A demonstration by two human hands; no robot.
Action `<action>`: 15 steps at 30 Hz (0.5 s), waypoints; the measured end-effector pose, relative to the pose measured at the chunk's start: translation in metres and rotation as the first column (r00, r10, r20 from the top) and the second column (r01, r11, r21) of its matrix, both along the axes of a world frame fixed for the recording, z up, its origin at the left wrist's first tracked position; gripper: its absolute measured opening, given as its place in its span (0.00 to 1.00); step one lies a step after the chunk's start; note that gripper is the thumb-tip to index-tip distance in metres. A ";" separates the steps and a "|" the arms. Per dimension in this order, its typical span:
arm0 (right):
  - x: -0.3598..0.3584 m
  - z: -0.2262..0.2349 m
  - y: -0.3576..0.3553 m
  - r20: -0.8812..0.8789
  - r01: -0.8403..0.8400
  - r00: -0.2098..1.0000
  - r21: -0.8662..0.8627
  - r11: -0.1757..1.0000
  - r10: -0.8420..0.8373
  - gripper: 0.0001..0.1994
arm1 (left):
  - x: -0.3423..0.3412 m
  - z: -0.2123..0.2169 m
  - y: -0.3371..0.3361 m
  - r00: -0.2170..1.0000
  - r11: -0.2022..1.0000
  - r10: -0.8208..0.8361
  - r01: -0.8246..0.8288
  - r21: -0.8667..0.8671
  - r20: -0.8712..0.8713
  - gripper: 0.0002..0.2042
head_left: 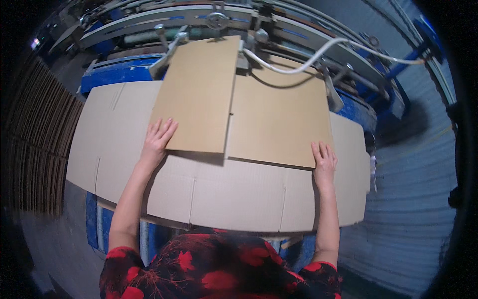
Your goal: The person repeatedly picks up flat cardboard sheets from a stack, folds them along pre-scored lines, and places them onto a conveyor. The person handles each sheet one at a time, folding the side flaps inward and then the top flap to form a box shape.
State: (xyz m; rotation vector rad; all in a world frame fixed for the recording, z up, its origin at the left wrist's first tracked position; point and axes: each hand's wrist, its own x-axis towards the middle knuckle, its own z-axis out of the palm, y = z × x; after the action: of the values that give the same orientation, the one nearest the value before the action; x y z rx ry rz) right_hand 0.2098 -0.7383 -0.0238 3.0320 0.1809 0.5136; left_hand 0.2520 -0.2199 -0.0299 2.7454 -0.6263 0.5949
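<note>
Two tan cardboard panels lie side by side over a larger flat sheet of cardboard; I cannot tell whether they are joined. My left hand grips the lower left corner of the left panel, fingers on top and thumb hidden. That panel is tilted a little and casts a shadow along its near and right edges. At the lower right corner of the right panel, my right hand holds the edge, its fingertips on top. Beneath both, the large slotted cardboard sheet spreads wide.
A machine with a metal crossbar and blue frame stands beyond the panels. A white hose loops over the right panel. Stacked cardboard rises at the left; a corrugated surface lies to the right.
</note>
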 end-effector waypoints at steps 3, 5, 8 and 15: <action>0.052 0.001 -0.002 0.011 -0.023 1.000 0.020 1.000 0.023 0.24 | 0.048 -0.003 0.000 0.999 1.000 0.019 -0.019 0.021 -0.034 0.27; 0.093 0.003 -0.008 0.014 -0.022 1.000 0.015 1.000 0.022 0.23 | 0.085 -0.003 -0.002 0.999 0.999 0.028 -0.028 0.038 0.019 0.28; 0.152 0.007 -0.012 0.011 -0.041 0.999 0.007 0.999 0.041 0.23 | 0.141 0.002 -0.007 0.998 1.000 0.010 -0.011 0.020 0.061 0.29; 0.200 0.019 -0.027 -0.009 0.064 0.998 -0.005 0.998 -0.064 0.29 | 0.174 0.011 -0.015 0.987 0.988 0.153 -0.152 -0.030 0.047 0.29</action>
State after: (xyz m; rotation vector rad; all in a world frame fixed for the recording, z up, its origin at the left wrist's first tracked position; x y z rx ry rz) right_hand 0.4095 -0.7653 -0.0052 3.0248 0.0852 0.4931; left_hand 0.4259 -0.2347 -0.0184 2.7790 -0.4174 0.7011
